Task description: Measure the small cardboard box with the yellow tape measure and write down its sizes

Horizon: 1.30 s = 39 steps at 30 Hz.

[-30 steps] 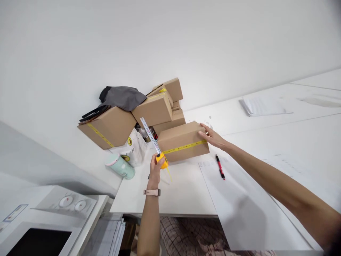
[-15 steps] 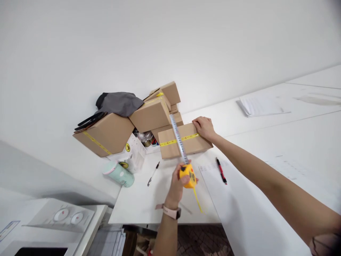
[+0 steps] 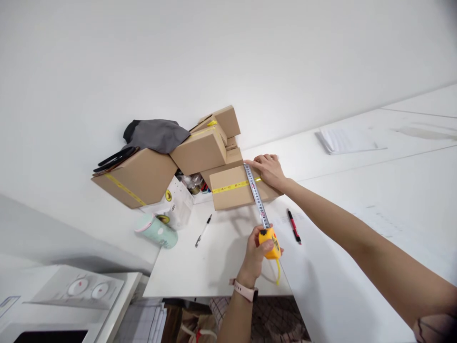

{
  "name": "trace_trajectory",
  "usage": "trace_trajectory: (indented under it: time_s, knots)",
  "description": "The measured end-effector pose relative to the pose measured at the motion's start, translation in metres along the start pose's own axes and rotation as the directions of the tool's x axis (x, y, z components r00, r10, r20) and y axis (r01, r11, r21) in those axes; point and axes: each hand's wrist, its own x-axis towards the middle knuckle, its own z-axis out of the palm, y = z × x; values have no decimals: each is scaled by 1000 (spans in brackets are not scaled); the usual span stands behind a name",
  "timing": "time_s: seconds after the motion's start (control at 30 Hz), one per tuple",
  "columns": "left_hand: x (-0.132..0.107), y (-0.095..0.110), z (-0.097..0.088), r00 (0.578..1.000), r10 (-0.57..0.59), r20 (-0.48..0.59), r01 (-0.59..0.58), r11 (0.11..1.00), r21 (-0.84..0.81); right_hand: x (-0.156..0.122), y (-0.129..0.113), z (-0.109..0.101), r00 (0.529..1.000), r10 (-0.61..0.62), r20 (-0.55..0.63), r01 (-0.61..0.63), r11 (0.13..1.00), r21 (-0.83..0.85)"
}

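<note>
My left hand [image 3: 254, 255] is wrapped round a yellow tape measure [image 3: 270, 244], thumb on its case, above the front of the white table. A yellow wrist strap hangs from the case. The printed metal blade [image 3: 255, 194] runs out from it across the top of a cardboard box [image 3: 228, 194] banded with yellow tape. On the right part of that box lies my right hand [image 3: 269, 169]. Its index finger presses the blade's tip at the far edge, and the other fingers bend over that edge; the thumb is hidden.
More cardboard boxes [image 3: 198, 155] are stacked behind, with a grey cloth [image 3: 153, 136] on top. A mint-green tumbler [image 3: 159, 232] stands at the left beside a white box [image 3: 180, 202]. A black-and-white pen [image 3: 203, 230], a red pen [image 3: 294, 226] and papers [image 3: 348, 141] lie on the table [image 3: 171, 278].
My left hand has carried the tape measure to the right, and the blade now lies across the box farther right. My right index finger has stretched left onto the blade's tip.
</note>
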Motion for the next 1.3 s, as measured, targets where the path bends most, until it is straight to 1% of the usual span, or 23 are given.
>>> trace_trajectory:
  time_s: [0.1, 0.17, 0.3, 0.4, 0.53, 0.73, 0.8, 0.9, 0.93, 1.0, 1.07, 1.13, 1.2, 1.23, 1.27, 1.3]
  knots:
    - [-2, -5, -2, 1000, -11, 7, 11, 1000, 8, 1, 0, 0, 998, -55, 21, 55, 998, -15]
    - [-1, -8, -4, 1000, -11, 8, 11, 1000, 2, 2, 0, 0, 997, -65, 39, 66, 998, -19]
    - [3, -13, -7, 1000, 14, 14, -14, 999, 43, 6, -2, -2, 995, -47, 85, 49, 999, -20]
    - [5, -15, -8, 1000, 12, 19, -13, 997, 72, 7, -3, -3, 994, -28, 104, 27, 1000, 14]
    - [4, -13, -9, 1000, -7, 18, 6, 997, 82, 6, -2, -2, 995, -17, 103, 11, 998, 60]
    - [5, -12, -7, 1000, -11, 24, 9, 998, 67, 5, -3, -4, 994, -17, 104, 8, 996, 86]
    - [2, -13, -8, 1000, 0, 17, -1, 999, 52, 4, -5, -6, 996, 20, 92, -28, 996, 87]
    - [-13, -10, -9, 998, 67, 6, -67, 997, 26, -1, -10, -9, 987, 154, 43, -157, 985, 71]
    - [-21, -8, -10, 995, 97, -1, -97, 995, 31, -5, -13, -9, 982, 187, 31, -189, 979, 71]
    - [-38, -2, -12, 990, 142, -22, -140, 988, 72, -16, -22, -10, 978, 207, 13, -208, 974, 88]
    - [-53, 2, -14, 989, 143, -36, -138, 982, 127, -33, -35, -9, 979, 201, -15, -198, 973, 119]
    - [-67, 3, -15, 993, 112, -29, -106, 978, 180, -55, -52, -7, 984, 178, -27, -172, 972, 163]
    - [-78, 2, -16, 998, 58, -11, -54, 968, 246, -79, -65, -8, 990, 142, 4, -139, 960, 244]
    - [-83, 1, -16, 1000, 23, -4, -21, 956, 293, -91, -69, -11, 988, 154, 21, -153, 941, 302]
    - [-88, 0, -16, 1000, -15, 3, 13, 937, 350, -102, -71, -17, 979, 202, 37, -201, 905, 375]
    - [-93, -1, -16, 999, -52, 9, 43, 908, 417, -112, -70, -25, 957, 283, 55, -276, 843, 463]
